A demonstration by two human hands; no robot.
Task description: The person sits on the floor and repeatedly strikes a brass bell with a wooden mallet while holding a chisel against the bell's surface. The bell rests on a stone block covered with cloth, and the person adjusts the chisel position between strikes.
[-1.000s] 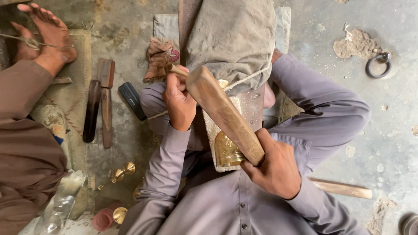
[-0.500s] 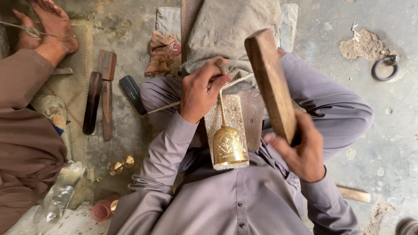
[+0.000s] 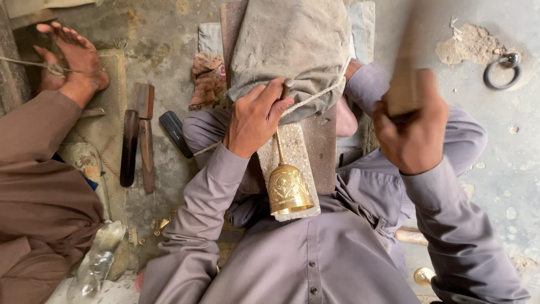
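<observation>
Head cam: we're pinching brass bell (image 3: 289,191) stem w/ left hand (image 3: 256,118) at 12 o'clock; right hand (image 3: 413,126) fist-gripping wooden mallet (image 3: 410,67); bell's stiff, probably heavy.

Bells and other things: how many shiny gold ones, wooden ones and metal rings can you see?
Gold brass things: 2, the bell under the left hand and a small round piece.
Wooden things: 2, the mallet in the right hand and a dark tool.
Metal rings: 1, ring.
Total: 5
</observation>
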